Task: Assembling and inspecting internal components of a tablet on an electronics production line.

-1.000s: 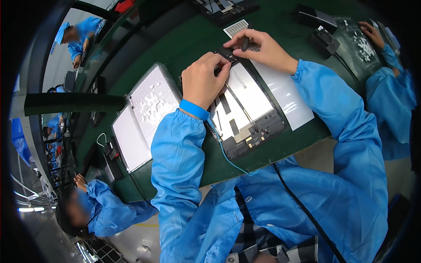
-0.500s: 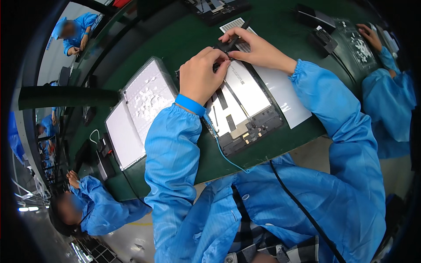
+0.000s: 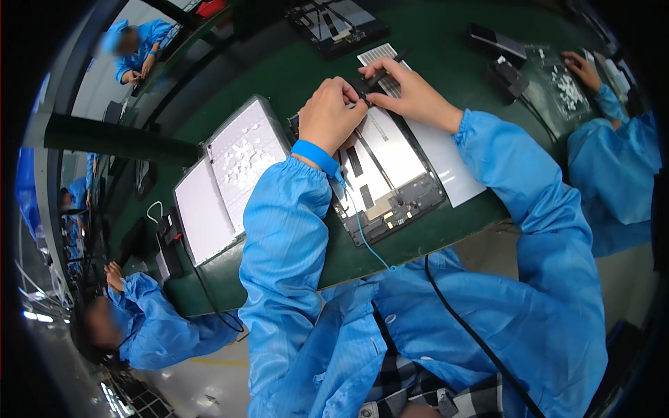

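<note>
An opened tablet-like device [image 3: 411, 161] lies in front of me, with silver panels and a dark circuit section along its near end. My left hand [image 3: 327, 115] is over its far left corner, thumb and forefinger pinched together. Whatever is between those fingertips is too small to make out. At the far edge, close by the left fingertips, my right hand [image 3: 419, 94] is closed around a dark slim tool [image 3: 382, 75], whose exact kind I cannot tell. A blue wrist strap [image 3: 315, 155] with a thin coiled cord circles my left wrist.
To the left lies an open clear case [image 3: 209, 198] with white sheets and many small white pieces. A white sheet [image 3: 456, 171] sticks out right of the device. Farther off are another opened device [image 3: 338, 24], a striped sheet [image 3: 380, 54] and a black box-shaped item [image 3: 512, 76]. Co-workers sit on both sides.
The whole view has shifted slightly. My right forefinger and thumb are a little farther apart around the dark tool, and my left fingers still pinch at the device's far edge.
</note>
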Demonstrator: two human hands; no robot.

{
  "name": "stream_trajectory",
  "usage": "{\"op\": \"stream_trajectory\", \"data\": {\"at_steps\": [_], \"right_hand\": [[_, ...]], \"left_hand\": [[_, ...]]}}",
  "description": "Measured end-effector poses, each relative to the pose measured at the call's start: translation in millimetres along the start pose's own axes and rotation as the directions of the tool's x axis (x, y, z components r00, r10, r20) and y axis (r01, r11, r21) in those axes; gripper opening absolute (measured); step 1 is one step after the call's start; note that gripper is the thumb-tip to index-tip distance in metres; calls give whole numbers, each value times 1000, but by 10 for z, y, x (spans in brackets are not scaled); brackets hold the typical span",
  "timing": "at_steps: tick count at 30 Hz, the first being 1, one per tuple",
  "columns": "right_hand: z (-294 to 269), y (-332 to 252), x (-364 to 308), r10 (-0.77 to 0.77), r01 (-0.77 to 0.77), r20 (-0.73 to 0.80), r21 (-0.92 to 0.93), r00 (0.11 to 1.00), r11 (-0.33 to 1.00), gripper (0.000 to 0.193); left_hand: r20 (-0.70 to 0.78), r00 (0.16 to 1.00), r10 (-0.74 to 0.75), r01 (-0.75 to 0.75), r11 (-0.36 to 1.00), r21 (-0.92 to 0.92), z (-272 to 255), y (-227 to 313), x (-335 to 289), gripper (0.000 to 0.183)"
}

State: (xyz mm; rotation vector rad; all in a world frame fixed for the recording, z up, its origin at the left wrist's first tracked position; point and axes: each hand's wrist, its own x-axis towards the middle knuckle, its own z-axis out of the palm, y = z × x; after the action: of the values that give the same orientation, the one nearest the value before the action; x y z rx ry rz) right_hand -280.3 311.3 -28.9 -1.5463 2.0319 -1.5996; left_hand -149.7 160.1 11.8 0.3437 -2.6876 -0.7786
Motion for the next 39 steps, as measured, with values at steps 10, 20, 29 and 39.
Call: {"op": "stream_trajectory", "data": {"at_steps": [10,20,29,39], "right_hand": [[-122,-834,-862,116,-121,-36,-433,993,894,26],[6,-995,-904,55,-49,-7,-552,998,833,26],[-29,-1287,-980,378,-331,-17,450,926,830,34],[-1573,-357,703,323,-146,-498,361,804,921,15]], "left_hand": [[-57,975,215,-218,974,-61,-183,299,-1238,53],[-194,979,68,-148,887,-437,15,69,-1371,37],[-189,971,145,-229,785,-575,35,95,-1371,30],[-200,931,305,-358,652,-669,134,277,-968,30]]}}
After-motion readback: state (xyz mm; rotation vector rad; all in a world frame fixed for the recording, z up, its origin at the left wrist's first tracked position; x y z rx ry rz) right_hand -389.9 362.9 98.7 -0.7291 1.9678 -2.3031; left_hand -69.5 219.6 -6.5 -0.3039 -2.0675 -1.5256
